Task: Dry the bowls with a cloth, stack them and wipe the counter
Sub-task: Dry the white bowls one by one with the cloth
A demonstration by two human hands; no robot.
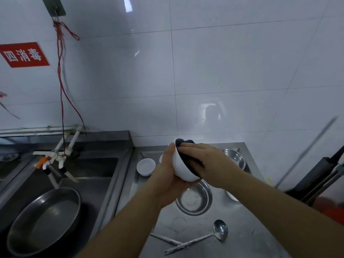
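Two hands are working above the back half of the steel counter (242, 226). I am cradling a white bowl (183, 169) from below in my left hand (167, 175), thumb on its rim, the bowl tipped on its side. My right hand (206, 164) is pressing a dark cloth (186, 144) into the bowl's opening, fingers spread over it. Near the counter's back left corner a small white bowl (146, 167) is sitting upright. I am seeing one steel bowl (194, 199) directly beneath my hands and another (235, 157) toward the back right corner. A ladle (204, 237) is lying near the front edge. A steel basin (44, 220) is sitting in the sink (100, 172) beyond the counter's left edge.
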